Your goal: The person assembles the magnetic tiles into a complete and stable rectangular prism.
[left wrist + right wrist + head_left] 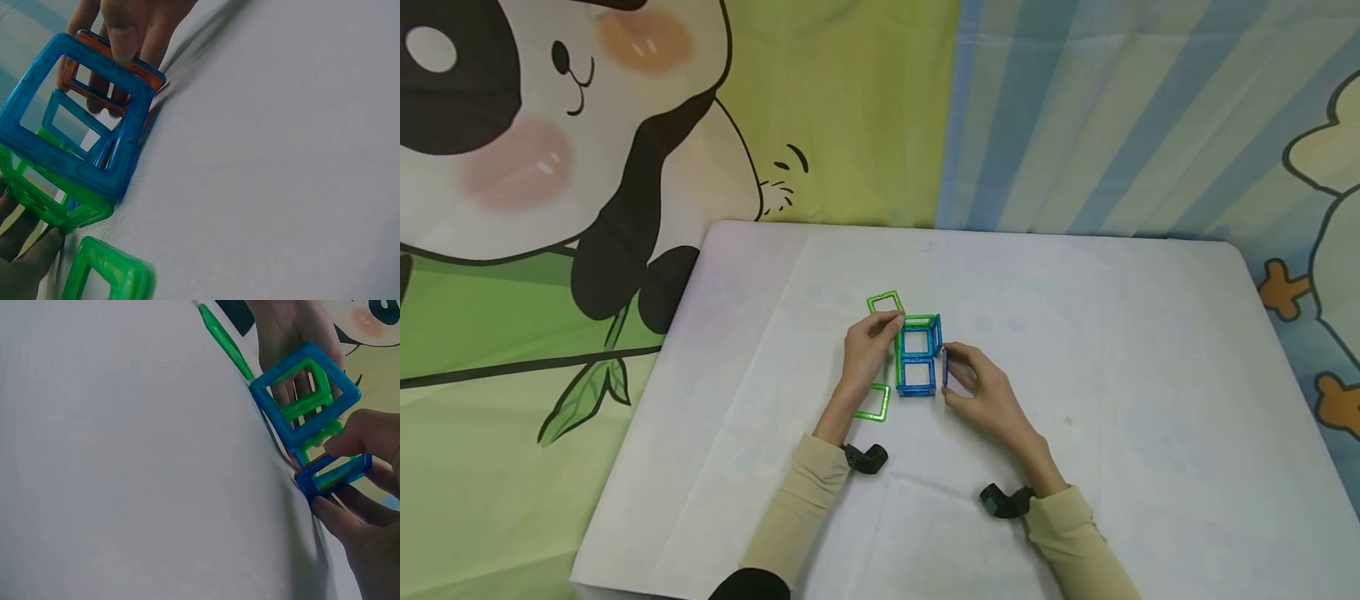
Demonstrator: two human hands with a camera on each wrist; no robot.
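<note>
A small open-box build of magnetic square frames (917,358) stands on the table, blue on the floor and right side, green along the left and back. My left hand (863,354) is at its back left corner; its fingers (40,253) rest straight against the outside of the green wall in the left wrist view. My right hand (988,392) pinches a square magnetic tile (945,368) upright by its edges, close beside the build's right side. That tile shows orange with a blue edge (145,64) in the left wrist view, blue in the right wrist view.
One loose green square tile (885,296) lies behind my left hand, another green tile (872,416) in front of it, partly covered by the wrist. The white table (1112,333) reaches back to a printed cloth (850,125). Each wrist wears a black camera (1006,502).
</note>
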